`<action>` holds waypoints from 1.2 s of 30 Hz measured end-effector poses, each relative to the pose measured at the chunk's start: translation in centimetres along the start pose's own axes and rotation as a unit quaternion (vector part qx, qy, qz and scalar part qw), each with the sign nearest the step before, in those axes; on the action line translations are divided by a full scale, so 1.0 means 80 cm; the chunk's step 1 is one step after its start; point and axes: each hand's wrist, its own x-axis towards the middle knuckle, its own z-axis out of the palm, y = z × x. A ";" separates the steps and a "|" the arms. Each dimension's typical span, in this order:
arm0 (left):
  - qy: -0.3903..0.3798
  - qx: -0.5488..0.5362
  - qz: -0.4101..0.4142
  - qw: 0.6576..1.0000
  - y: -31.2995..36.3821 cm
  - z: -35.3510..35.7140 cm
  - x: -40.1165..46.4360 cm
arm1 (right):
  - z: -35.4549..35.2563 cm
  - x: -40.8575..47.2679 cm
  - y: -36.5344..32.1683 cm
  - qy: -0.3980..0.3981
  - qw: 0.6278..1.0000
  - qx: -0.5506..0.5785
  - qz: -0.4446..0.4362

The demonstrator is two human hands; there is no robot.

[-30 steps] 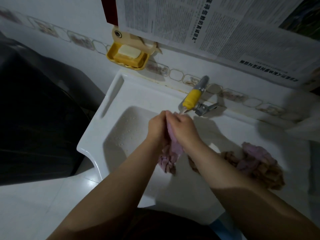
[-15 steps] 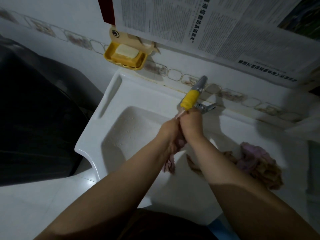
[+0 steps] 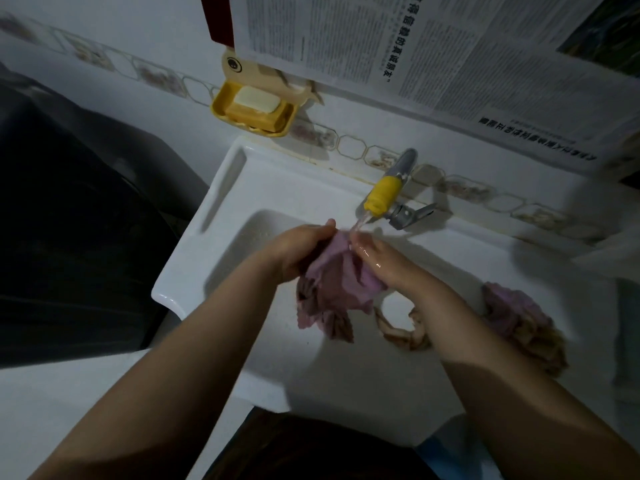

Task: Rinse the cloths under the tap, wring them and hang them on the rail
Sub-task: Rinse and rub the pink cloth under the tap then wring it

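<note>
Both hands, left hand (image 3: pixel 299 249) and right hand (image 3: pixel 382 259), are gripping the pink cloth (image 3: pixel 337 289) under the tap (image 3: pixel 381 199) (water running). More cloths (image 3: pixel 519 320) are lying in the sink (image 3: pixel 221 202).

The sink (image 3: pixel 221 216) is the landmark. The tap (image 3: pixel 384 194) stands over its back rim. A soap dish (image 3: pixel 254 110) hangs on the wall behind its left corner. A cloth (image 3: pixel 332 289) hangs over the basin beneath the tap; bunched cloths (image 3: pixel 519 320) lie inside, right.
</note>
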 end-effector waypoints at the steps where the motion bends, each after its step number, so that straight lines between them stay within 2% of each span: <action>1: 0.011 0.072 0.023 0.997 0.003 -0.005 0.002 | 0.002 -0.004 0.005 -0.031 0.999 -0.029 0.011; 2: 0.023 0.163 0.048 0.985 0.009 -0.008 0.000 | 0.004 -0.007 0.009 -0.047 0.998 -0.048 0.009; 4: 0.044 0.308 0.082 0.947 0.018 -0.014 0.000 | 0.007 -0.011 0.008 -0.023 0.999 -0.025 -0.016; 6: 0.031 0.368 0.075 0.926 0.023 -0.016 -0.002 | 0.005 -0.017 -0.006 0.029 0.999 -0.009 -0.040; 9: -0.051 0.384 0.045 0.921 0.005 -0.025 -0.001 | 0.000 -0.018 -0.027 0.121 0.990 0.053 -0.058; 11: -0.072 0.294 0.088 0.949 -0.025 -0.038 0.009 | -0.007 -0.015 -0.035 0.183 0.974 0.123 -0.046; 13: -0.034 0.147 0.136 0.979 -0.048 -0.038 0.019 | -0.015 -0.007 -0.037 0.245 0.945 0.215 -0.016; 14: 0.004 0.088 0.151 0.985 -0.050 -0.030 0.018 | -0.016 -0.005 -0.037 0.265 0.938 0.223 -0.011; 17: 0.149 -0.024 0.160 0.976 -0.038 0.008 0.021 | 0.010 0.002 -0.034 0.247 0.957 0.143 -0.043; 18: 0.171 -0.075 0.147 0.971 -0.034 0.020 0.024 | 0.025 0.000 -0.034 0.226 0.966 0.113 -0.048; 21: 0.144 -0.195 0.061 0.968 -0.022 0.060 0.014 | 0.052 0.001 -0.028 0.205 0.976 -0.038 -0.059; 23: 0.100 -0.219 0.010 0.970 -0.020 0.081 0.005 | 0.034 0.017 -0.026 0.274 0.961 -0.039 -0.005; 26: 0.083 -0.168 0.010 0.982 -0.017 0.082 0.006 | 0.021 0.024 -0.033 0.320 0.947 0.013 0.003; 29: 0.111 -0.163 0.035 0.980 -0.007 0.060 0.017 | 0.054 -0.002 -0.045 0.276 0.956 -0.069 -0.065; 30: 0.104 -0.157 0.029 0.982 -0.007 0.056 0.017 | 0.056 -0.006 -0.047 0.284 0.951 -0.098 -0.068; 32: 0.060 -0.128 -0.008 0.990 -0.007 0.053 0.015 | 0.035 0.009 -0.041 0.303 0.944 -0.126 -0.012; 34: 0.007 -0.010 -0.029 0.999 -0.011 0.046 0.013 | 0.002 0.029 -0.027 0.279 0.948 -0.148 0.046; 36: 0.006 0.120 -0.001 0.993 -0.004 0.028 0.008 | -0.023 0.030 -0.015 0.224 0.967 -0.117 0.038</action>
